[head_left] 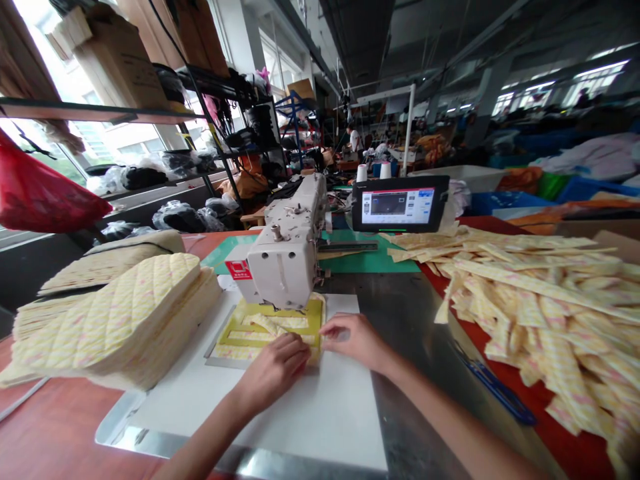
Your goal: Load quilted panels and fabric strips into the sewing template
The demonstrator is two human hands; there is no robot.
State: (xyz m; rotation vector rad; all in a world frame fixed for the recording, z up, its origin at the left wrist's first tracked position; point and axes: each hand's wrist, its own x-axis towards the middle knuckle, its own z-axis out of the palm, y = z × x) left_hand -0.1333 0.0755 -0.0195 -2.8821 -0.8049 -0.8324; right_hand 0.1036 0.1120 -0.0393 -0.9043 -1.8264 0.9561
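Head view, the only one here. Got a bulky white sewing machine head (pixel 283 267) hanging over a flat, slotted yellow-green template (pixel 314 317), set near the far edge of a smooth white sheet (pixel 325 413). Can see pale yellow, pink-flecked cloth (pixel 235 352) through the slots, plus a narrow loose yellow strip (pixel 267 325) lying slantwise on top.

Note the left hand (pixel 283 363) at the template's near edge, fingers bunched and curled in. Can't tell about a pinch on cloth there, fingertips being hidden. Spot the right hand (pixel 357 339) just by the template's right edge, thumb and forefinger bent toward each other; can't tell about a grip there either.

Looks like placing and straightening cloth at the template, at a guess. Would call next for a flat, well-aligned strip and fingers clear of the machine head.

Also worth noting: a thick stack of quilted yellow pads (pixel 115 313) along the left edge of the white sheet, a messy heap of yellow cloth strips (pixel 530 293) toward the right edge of the red tabletop (pixel 55 420), and a slim blue-handled tool (pixel 500 390) near the heap.
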